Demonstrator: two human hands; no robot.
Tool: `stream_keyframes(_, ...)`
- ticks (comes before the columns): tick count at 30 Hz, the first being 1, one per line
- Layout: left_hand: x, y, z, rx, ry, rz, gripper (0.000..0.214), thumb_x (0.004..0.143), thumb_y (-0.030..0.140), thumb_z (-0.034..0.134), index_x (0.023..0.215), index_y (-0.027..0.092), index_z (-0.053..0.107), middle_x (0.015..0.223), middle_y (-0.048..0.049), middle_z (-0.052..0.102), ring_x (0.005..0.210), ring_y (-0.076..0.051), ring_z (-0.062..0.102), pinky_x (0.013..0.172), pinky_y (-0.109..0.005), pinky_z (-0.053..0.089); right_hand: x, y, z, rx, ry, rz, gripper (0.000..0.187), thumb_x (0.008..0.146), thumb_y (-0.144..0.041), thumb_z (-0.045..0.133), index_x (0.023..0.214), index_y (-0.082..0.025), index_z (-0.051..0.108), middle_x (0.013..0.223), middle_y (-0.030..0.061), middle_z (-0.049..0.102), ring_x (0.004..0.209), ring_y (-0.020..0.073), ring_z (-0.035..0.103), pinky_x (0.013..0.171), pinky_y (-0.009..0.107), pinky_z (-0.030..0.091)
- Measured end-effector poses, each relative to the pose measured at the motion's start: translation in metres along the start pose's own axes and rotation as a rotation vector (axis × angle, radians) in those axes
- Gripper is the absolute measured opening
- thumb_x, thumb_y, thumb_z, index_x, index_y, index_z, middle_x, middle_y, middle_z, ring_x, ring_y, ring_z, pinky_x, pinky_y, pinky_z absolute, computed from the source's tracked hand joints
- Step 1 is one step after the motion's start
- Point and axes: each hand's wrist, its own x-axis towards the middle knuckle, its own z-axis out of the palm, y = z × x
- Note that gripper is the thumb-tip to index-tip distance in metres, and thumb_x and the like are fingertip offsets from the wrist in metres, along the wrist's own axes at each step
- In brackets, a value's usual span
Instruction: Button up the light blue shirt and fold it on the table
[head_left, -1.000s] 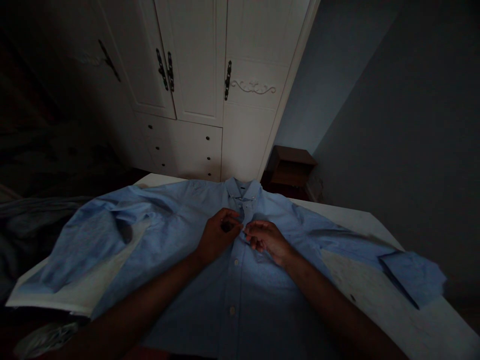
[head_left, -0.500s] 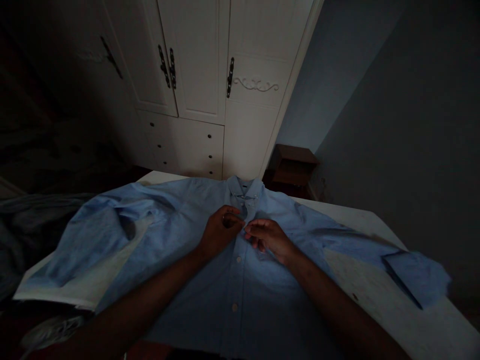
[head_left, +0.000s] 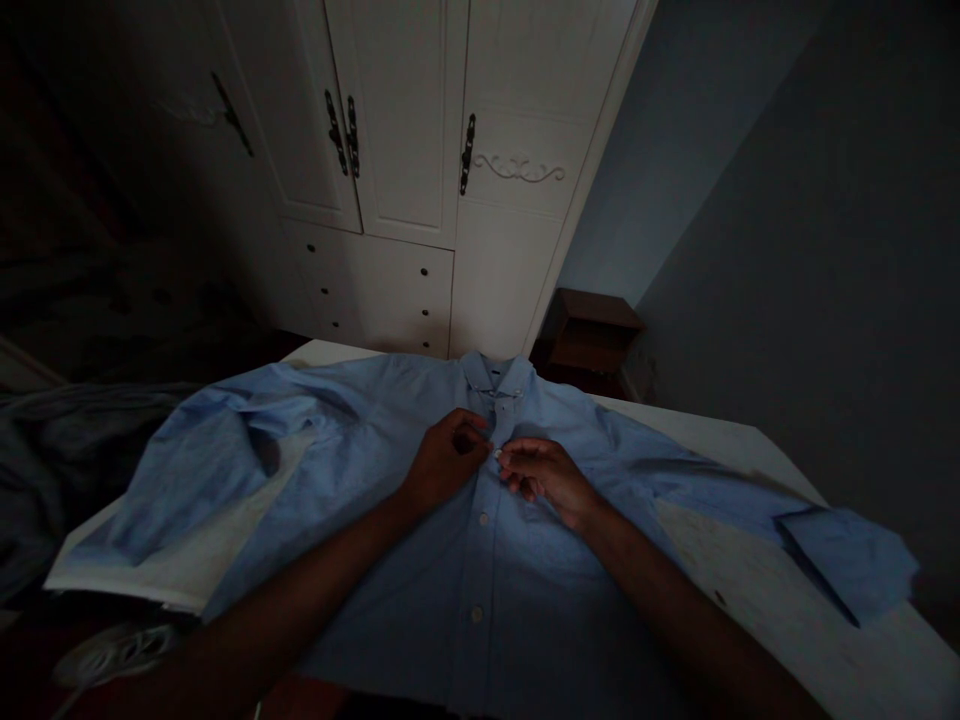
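Note:
A light blue button-up shirt [head_left: 390,560] lies face up on a white table [head_left: 742,570], collar away from me and sleeves spread to both sides. My left hand [head_left: 444,462] pinches the shirt's front placket just below the collar. My right hand [head_left: 544,475] pinches the opposite edge of the placket, thumb and forefinger meeting at a small white button [head_left: 496,453]. The two hands almost touch. Two more buttons show lower down the placket.
A white wardrobe [head_left: 450,170] with dark handles and small drawers stands behind the table. A brown wooden nightstand [head_left: 592,335] sits in the corner at its right. Dark bedding [head_left: 52,450] lies at the left. The room is dim.
Both hands stay pinched at the same spot on the placket with small finger movements. The view has shifted slightly, so the shirt sits a little to the right.

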Motion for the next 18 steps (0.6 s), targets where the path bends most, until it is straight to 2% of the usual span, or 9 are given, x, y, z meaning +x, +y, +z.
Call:
stream_keyframes(7,0.001,-0.007,-0.004,0.139,-0.078,0.045,0.023,0.075,0.019,0.063,0.098,0.019,0.058,0.077,0.0016,0.068,0.070,-0.013,0.064,0.068,-0.026,0.050,0.003,0.011,0.009,-0.180,0.074,-0.102,0.032,0.068,-0.047,0.069,0.074,-0.016,0.062,0.065,0.0002,0.063,0.043,0.0098,0.056,0.030,0.018,0.037)
stream_keyframes(13,0.004,-0.014,-0.008,0.594,-0.094,0.257,0.025,0.076,0.024,0.066,0.101,0.021,0.063,0.101,-0.0050,0.069,0.100,-0.022,0.061,0.091,-0.038,0.046,0.004,0.020,0.004,-0.344,0.164,-0.211,0.026,0.079,-0.045,0.060,0.083,-0.019,0.061,0.067,-0.0006,0.060,0.048,0.0127,0.059,0.029,0.019,0.040)
stream_keyframes(15,0.004,-0.017,-0.010,0.678,-0.101,0.311,0.028,0.079,0.030,0.066,0.105,0.022,0.064,0.112,-0.0070,0.067,0.110,-0.025,0.057,0.096,-0.042,0.043,0.004,0.019,0.001,-0.463,0.210,-0.298,0.024,0.084,-0.043,0.056,0.090,-0.020,0.062,0.071,0.0014,0.063,0.057,0.0157,0.063,0.037,0.022,0.048)
stream_keyframes(17,0.004,-0.020,-0.012,0.753,-0.113,0.322,0.030,0.082,0.036,0.064,0.109,0.022,0.065,0.123,-0.0090,0.063,0.118,-0.026,0.054,0.099,-0.045,0.040,0.004,0.019,-0.003,-0.643,0.274,-0.471,0.023,0.088,-0.039,0.054,0.098,-0.021,0.063,0.085,0.0053,0.067,0.075,0.0195,0.067,0.058,0.031,0.058)
stream_keyframes(18,0.003,-0.021,-0.012,0.793,-0.123,0.322,0.031,0.085,0.039,0.062,0.110,0.022,0.065,0.128,-0.0099,0.060,0.121,-0.027,0.052,0.099,-0.046,0.039,0.004,0.019,-0.006,-0.745,0.296,-0.563,0.023,0.089,-0.037,0.053,0.102,-0.021,0.063,0.095,0.0073,0.068,0.087,0.0213,0.067,0.072,0.036,0.059)
